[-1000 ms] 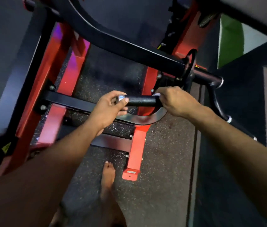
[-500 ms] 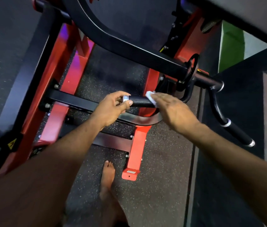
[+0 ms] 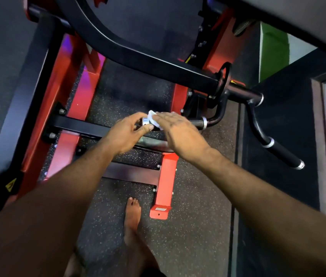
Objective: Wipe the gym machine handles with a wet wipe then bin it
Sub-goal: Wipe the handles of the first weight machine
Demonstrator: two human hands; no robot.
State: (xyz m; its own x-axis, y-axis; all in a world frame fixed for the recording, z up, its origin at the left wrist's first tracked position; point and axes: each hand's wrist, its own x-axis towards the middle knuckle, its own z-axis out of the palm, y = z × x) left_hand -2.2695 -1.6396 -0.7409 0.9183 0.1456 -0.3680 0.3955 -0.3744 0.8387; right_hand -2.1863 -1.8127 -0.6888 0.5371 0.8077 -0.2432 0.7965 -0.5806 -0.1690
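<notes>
Head view: left hand [image 3: 127,134] pinches the handle [image 3: 197,123] end; right hand [image 3: 180,132] lies flat, hiding most of the wipe [image 3: 152,116].

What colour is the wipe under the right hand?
White. The wipe shows best in the head view, bunched on the handle under the right hand.

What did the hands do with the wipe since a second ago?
The right hand slid the wet wipe along the near handle, from its inner end out to the capped tip. The left hand kept pinching that tip. The far handle stayed untouched.
</notes>
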